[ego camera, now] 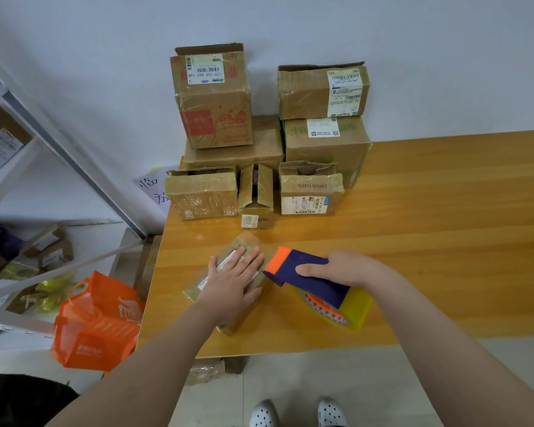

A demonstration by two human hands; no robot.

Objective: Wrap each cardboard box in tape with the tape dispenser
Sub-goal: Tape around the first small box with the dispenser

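Against the box, tape dispenser in right hand

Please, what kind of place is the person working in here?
Probably a small parcel packing or storage room: labelled cardboard boxes stacked on a wooden table, metal shelving holding more parcels, and a tape dispenser in the right hand.

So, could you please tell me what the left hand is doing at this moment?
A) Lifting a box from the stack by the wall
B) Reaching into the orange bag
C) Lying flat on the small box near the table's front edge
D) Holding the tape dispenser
C: the left hand lies with straight fingers on the small box, while the right hand grips the tape dispenser at that box's right end.
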